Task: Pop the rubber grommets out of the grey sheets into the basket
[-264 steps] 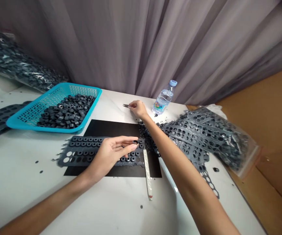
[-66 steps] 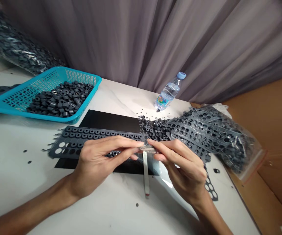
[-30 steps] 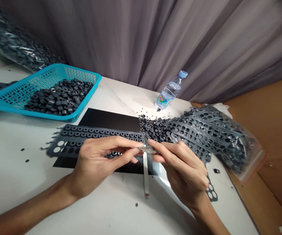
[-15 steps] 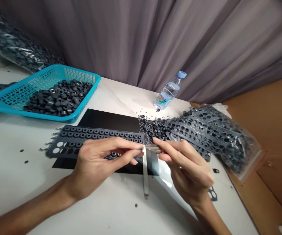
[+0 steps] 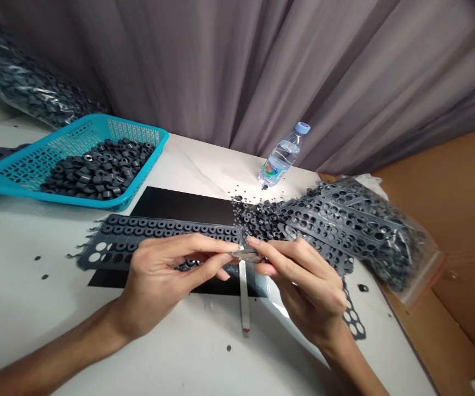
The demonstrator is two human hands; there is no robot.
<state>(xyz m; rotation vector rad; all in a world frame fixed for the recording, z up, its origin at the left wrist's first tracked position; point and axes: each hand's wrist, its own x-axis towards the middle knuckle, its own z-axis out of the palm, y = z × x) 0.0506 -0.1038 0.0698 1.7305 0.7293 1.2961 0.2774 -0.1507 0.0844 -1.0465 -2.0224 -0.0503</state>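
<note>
My left hand (image 5: 171,275) is closed in a pinch on a small dark grey piece (image 5: 236,254), mostly hidden by the fingertips. My right hand (image 5: 307,280) grips a thin grey metal tool (image 5: 249,253) whose exact kind I cannot make out; its tip meets the piece at my left fingertips. Below and behind the left hand lies a dark grey perforated sheet (image 5: 127,224) with rows of round ring-shaped parts. Under both hands, a narrow pale stick-like tool (image 5: 244,302) with a reddish end lies on the table.
A blue basket (image 5: 72,202) of dark grey rings stands at the left, before a stuffed clear bag (image 5: 26,82). A black mat (image 5: 179,206) lies under the sheet. Loose rings and punched sheets (image 5: 315,212) heap at the right beside a zip bag (image 5: 410,258). A water bottle (image 5: 280,157) stands behind.
My right hand has moved left, bringing the metal tool onto the piece at the left fingertips. More of a punched sheet shows at the right. My left hand has hardly moved.
</note>
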